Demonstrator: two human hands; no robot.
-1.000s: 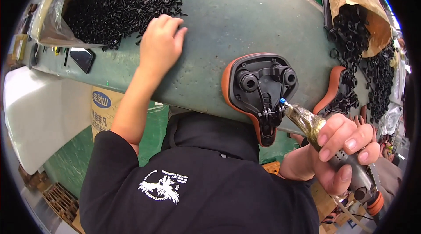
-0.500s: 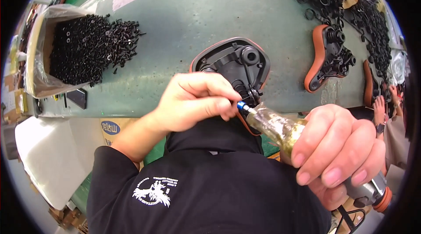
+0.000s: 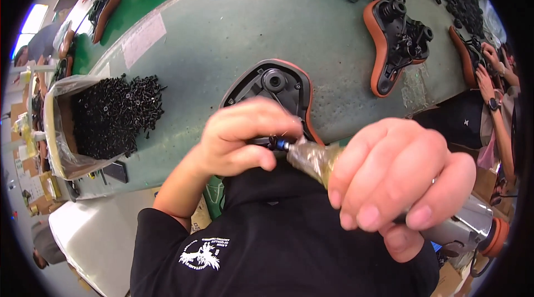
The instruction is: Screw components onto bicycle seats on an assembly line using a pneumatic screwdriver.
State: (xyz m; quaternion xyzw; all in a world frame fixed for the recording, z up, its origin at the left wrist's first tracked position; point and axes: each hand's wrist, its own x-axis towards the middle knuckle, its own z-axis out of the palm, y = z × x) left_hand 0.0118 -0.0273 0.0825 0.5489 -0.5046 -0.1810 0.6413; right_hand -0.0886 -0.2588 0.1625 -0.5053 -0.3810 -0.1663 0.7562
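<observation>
R hand (image 3: 397, 177) grip clenched on pwr driver (image 3: 464, 223), L hand (image 3: 247, 137) grip parted nr its blue tip (image 3: 281, 144).

1 bicycle saddle (image 3: 274, 87), upside down on green bench (image 3: 222, 35): black underside up, orange-brown edge, 1 round mount visible, nose hidden. 1 power screwdriver (image 3: 312, 160), tilted, tip toward upper left: silver body, orange rear collar, yellowish film round front, blue tip beside blurred dark piece (image 3: 273, 142).
</observation>
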